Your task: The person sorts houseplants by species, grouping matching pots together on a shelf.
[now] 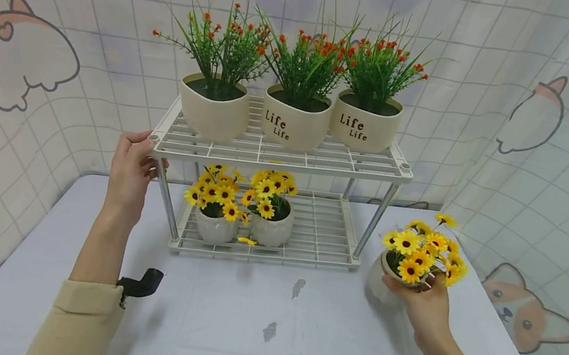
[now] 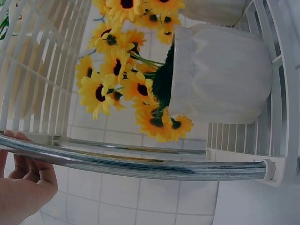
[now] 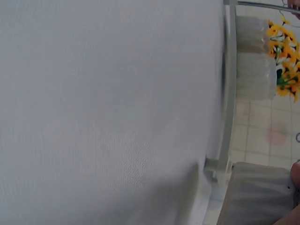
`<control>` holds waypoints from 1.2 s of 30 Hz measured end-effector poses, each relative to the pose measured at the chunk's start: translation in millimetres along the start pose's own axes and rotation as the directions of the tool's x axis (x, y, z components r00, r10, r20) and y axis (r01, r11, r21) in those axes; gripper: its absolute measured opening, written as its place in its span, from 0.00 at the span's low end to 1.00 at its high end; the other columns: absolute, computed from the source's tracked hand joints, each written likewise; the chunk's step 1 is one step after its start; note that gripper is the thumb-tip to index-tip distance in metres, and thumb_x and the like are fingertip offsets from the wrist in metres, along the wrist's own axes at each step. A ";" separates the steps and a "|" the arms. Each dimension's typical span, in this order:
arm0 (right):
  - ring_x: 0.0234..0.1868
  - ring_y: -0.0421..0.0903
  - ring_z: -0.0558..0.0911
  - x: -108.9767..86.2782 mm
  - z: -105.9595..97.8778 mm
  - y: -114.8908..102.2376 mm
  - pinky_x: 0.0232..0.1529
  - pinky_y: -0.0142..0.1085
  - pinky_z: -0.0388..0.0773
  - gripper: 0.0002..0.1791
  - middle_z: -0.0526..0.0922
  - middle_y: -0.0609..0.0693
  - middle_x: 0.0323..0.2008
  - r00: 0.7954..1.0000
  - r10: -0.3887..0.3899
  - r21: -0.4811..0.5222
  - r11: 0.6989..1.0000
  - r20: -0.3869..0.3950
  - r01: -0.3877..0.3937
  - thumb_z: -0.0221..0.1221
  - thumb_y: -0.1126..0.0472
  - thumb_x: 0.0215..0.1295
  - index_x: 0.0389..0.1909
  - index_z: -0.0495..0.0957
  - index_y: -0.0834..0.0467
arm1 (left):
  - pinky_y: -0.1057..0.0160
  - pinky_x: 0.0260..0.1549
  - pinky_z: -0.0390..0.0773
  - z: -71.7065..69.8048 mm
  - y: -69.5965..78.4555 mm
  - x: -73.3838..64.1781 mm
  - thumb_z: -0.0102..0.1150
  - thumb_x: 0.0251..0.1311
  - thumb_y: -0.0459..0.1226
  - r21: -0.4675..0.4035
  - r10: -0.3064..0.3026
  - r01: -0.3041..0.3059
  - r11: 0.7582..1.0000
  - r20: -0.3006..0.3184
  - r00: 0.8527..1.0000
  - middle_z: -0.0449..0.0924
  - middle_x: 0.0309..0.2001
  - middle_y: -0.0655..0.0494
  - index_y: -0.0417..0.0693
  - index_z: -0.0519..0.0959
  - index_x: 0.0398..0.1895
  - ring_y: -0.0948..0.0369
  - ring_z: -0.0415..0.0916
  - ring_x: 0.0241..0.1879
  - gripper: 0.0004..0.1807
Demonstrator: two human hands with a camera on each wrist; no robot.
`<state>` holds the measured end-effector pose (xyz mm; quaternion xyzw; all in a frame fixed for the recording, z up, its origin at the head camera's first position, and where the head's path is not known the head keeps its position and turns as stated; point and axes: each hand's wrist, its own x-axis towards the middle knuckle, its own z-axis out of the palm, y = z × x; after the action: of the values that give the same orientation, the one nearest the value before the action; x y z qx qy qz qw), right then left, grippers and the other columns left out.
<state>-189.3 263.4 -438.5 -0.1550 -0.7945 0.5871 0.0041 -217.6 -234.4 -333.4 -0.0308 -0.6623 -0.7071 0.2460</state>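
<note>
At its upper left front corner, a white two-tier wire rack (image 1: 286,167) is gripped by my left hand (image 1: 129,180), whose fingers curl behind the metal post (image 2: 154,164) in the left wrist view. To the right of the rack, my right hand (image 1: 428,310) holds a white pot of yellow flowers (image 1: 383,282) near its rim, thumb in front. That pot (image 3: 260,194) is partly cut off in the right wrist view. Two similar pots of yellow flowers, one left (image 1: 215,228) and one nearer the middle (image 1: 273,230), stand on the lower shelf.
Three cream pots with red-flowered greenery, left (image 1: 215,116), middle (image 1: 292,124) and right (image 1: 364,131), line the upper shelf. The rack stands on a white-covered table (image 1: 220,326) with two grey patches. Behind hangs a checked curtain (image 1: 114,68) with cartoon dogs.
</note>
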 end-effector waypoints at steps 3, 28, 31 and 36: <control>0.76 0.62 0.55 -8.1 8.8 -5.7 0.71 0.56 0.58 0.68 0.47 0.67 0.79 0.999 0.004 -0.007 1.000 0.048 -0.004 0.77 0.49 0.56 0.81 0.36 0.62 | 0.63 0.49 0.68 -0.5 -0.2 0.2 0.41 0.80 0.45 0.000 -0.001 0.001 1.000 0.001 1.000 0.74 0.53 0.53 0.54 0.66 0.58 0.58 0.71 0.43 0.12; 0.70 0.48 0.66 -16.5 91.1 -17.2 0.74 0.51 0.54 0.46 0.70 0.49 0.67 0.915 -0.343 0.192 0.933 0.214 0.305 0.76 0.64 0.56 0.73 0.61 0.52 | 0.64 0.47 0.69 -1.8 -0.4 1.5 0.41 0.79 0.45 -0.022 -0.008 0.008 1.000 0.008 1.000 0.75 0.53 0.53 0.54 0.66 0.58 0.58 0.71 0.43 0.12; 0.69 0.48 0.67 -11.0 99.6 -20.4 0.73 0.51 0.56 0.45 0.71 0.50 0.66 0.920 -0.333 0.172 0.938 0.207 0.301 0.76 0.63 0.56 0.71 0.62 0.52 | 0.64 0.47 0.69 -2.0 -1.0 1.4 0.40 0.79 0.45 -0.014 -0.003 0.004 1.000 0.006 1.000 0.75 0.53 0.53 0.54 0.66 0.58 0.58 0.71 0.43 0.12; 0.68 0.48 0.69 -1.4 111.5 -25.6 0.71 0.48 0.60 0.45 0.72 0.49 0.66 0.940 -0.295 0.156 0.950 0.172 0.270 0.76 0.65 0.55 0.71 0.64 0.52 | 0.64 0.47 0.69 -1.5 -0.9 0.9 0.40 0.79 0.45 -0.009 -0.004 0.004 1.000 0.004 1.000 0.75 0.53 0.54 0.55 0.66 0.58 0.58 0.71 0.43 0.12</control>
<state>-215.3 152.4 -449.0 0.0190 -0.7651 0.6433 0.0216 -218.3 -236.0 -334.1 -0.0319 -0.6596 -0.7105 0.2429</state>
